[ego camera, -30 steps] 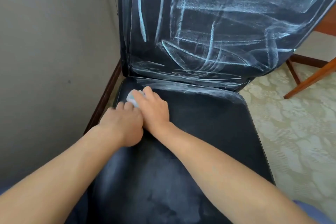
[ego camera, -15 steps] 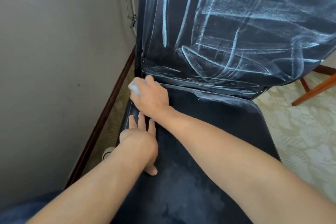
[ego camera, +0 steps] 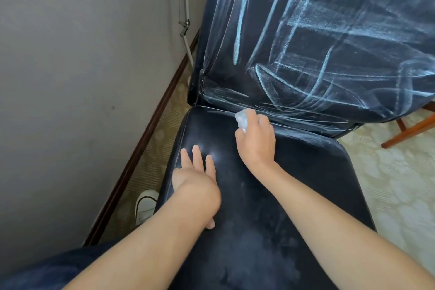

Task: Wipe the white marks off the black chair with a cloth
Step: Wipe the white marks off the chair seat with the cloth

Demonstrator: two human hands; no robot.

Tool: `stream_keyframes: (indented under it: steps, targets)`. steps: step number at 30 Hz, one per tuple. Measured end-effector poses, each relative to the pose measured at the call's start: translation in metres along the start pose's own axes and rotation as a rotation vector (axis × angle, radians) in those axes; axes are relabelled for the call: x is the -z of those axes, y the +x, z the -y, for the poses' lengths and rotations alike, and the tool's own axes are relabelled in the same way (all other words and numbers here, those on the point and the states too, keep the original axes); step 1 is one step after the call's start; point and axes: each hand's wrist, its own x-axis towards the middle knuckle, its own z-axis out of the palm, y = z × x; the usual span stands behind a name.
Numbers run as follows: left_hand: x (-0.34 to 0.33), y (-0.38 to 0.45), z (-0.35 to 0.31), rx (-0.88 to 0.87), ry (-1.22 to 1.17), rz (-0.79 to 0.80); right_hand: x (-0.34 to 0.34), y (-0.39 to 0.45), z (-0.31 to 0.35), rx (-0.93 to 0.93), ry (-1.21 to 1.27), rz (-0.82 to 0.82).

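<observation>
Chair (ego camera: 270,207) backrest chalk-streaked; right hand (ego camera: 256,139) apparently grasps cloth (ego camera: 242,119), left hand (ego camera: 197,179) fingers flat.

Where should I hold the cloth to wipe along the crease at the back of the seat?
Keep the cloth bunched in the right hand, grip on its rear half so the wad pokes out past the fingertips. Come from the seat side, over the chair seat, pushing forward into the crease: the marked backrest rises steeply there. The left hand lies flat on the seat.
</observation>
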Motion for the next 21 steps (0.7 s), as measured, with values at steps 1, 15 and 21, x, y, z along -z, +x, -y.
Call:
stream_keyframes:
  steps: [1, 15, 21]
  targets:
    - [0.0, 0.0, -0.001, 0.002, 0.001, -0.002, -0.004, 0.007, 0.008, 0.038, 0.0, 0.002]
    - [0.007, 0.003, -0.016, 0.073, -0.023, 0.002, -0.01, 0.038, 0.064, 0.519, -0.009, 0.182]
    - [0.002, 0.0, -0.01, 0.053, -0.002, 0.007, -0.019, 0.043, 0.065, 0.552, -0.121, 0.088]
